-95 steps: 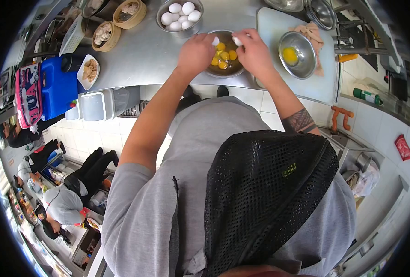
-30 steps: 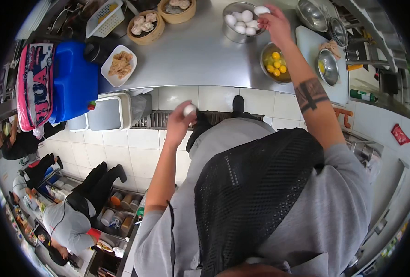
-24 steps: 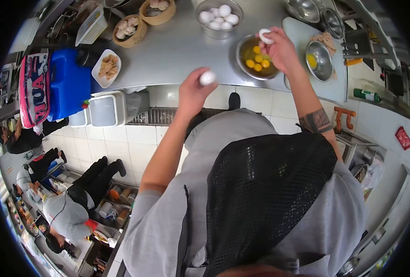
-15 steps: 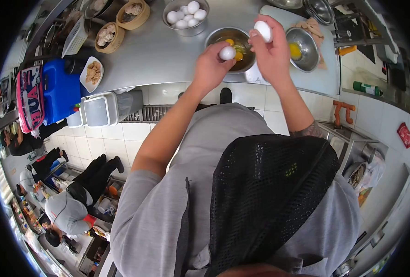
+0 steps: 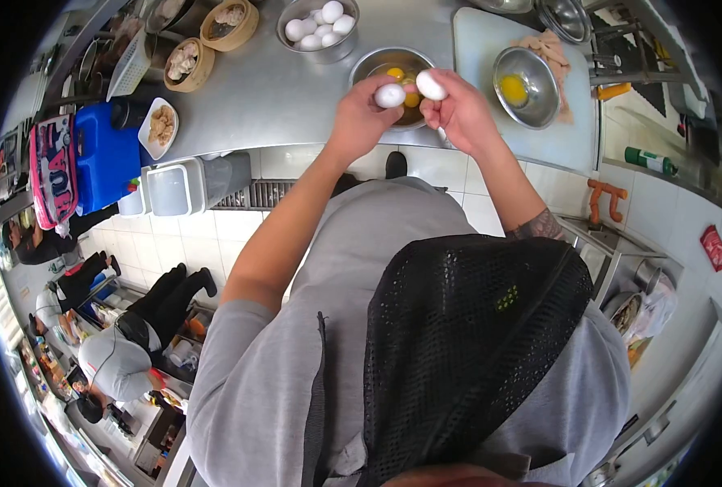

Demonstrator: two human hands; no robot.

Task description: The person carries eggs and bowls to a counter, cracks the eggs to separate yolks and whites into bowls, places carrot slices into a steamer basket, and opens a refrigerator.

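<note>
My left hand (image 5: pixel 359 119) is closed around a white egg (image 5: pixel 390 96) over the near left rim of a metal bowl (image 5: pixel 363 71). In my right hand (image 5: pixel 465 116) is another white egg (image 5: pixel 432 85), gripped between thumb and fingers over the same bowl's right side. The two eggs are a short way apart. Inside the bowl lie several raw yolks (image 5: pixel 396 74) in clear egg white, partly hidden by my hands. A second metal bowl (image 5: pixel 540 97) to the right holds yellow yolk. Behind and to the left, a third bowl (image 5: pixel 319 56) is full of whole white eggs.
The second bowl rests on a pale cutting board (image 5: pixel 479 49) beside pinkish strips (image 5: pixel 549 50). Bamboo steamers (image 5: pixel 203 68) and a white dish (image 5: pixel 157 146) of food stand at the left. Plastic bins (image 5: pixel 176 191) sit below the counter edge. Another person (image 5: pixel 117 361) works lower left.
My right hand has lowered and moved left, bringing its egg close to the one in my left hand. My left hand has shifted slightly left with its egg.
</note>
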